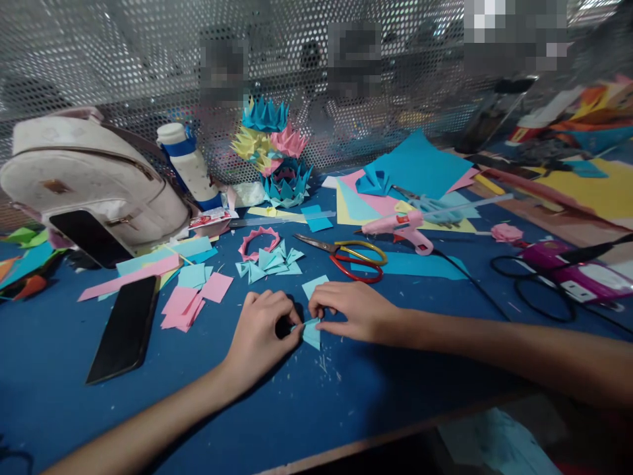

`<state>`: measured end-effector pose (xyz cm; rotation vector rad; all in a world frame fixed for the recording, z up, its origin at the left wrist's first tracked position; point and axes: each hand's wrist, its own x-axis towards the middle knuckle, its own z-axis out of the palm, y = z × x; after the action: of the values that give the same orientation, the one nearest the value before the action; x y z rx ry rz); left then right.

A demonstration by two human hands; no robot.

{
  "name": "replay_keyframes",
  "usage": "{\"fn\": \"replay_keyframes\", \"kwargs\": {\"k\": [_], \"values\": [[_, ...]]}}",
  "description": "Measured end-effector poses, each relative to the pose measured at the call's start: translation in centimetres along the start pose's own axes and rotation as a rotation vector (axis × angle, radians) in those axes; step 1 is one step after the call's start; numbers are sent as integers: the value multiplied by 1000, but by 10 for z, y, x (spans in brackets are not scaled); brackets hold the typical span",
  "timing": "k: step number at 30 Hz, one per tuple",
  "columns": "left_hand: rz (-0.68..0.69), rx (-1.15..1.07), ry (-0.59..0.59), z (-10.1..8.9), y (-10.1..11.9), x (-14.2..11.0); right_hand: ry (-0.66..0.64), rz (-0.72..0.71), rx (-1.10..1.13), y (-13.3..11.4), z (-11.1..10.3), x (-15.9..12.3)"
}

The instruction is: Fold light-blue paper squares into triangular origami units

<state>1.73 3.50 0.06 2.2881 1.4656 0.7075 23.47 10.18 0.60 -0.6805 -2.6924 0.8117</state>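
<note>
Between my two hands is a small piece of light blue paper [311,334], folded to a pointed shape, just above or on the blue table. My left hand [267,330] pinches its left corner with thumb and forefinger. On the other side, my right hand [353,311] pinches the upper right edge. A light blue paper square [315,285] lies just beyond my right fingers. Farther back sit a heap of folded light blue paper pieces [274,262], a pink folded-paper ring [259,244] and scissors [346,254] with red and yellow handles.
Pink paper squares [184,307] and a black phone [123,328] lie to the left. A backpack [84,178] and a bottle [190,165] stand behind. Paper lotus shapes [271,148] are stacked at the back. A pink glue gun [398,227] trails a cable rightward.
</note>
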Motion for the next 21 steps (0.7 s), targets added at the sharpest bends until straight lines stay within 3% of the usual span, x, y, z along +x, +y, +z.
{"fn": "replay_keyframes", "kwargs": {"k": [6, 16, 21], "values": [[124, 90, 32, 0, 1, 0, 69, -74, -25, 5, 6, -2], [303, 302, 148, 4, 0, -4, 174, -257, -452, -3, 12, -3], [340, 321, 156, -1, -2, -12, 222, -324, -513, -2, 12, -5]]}}
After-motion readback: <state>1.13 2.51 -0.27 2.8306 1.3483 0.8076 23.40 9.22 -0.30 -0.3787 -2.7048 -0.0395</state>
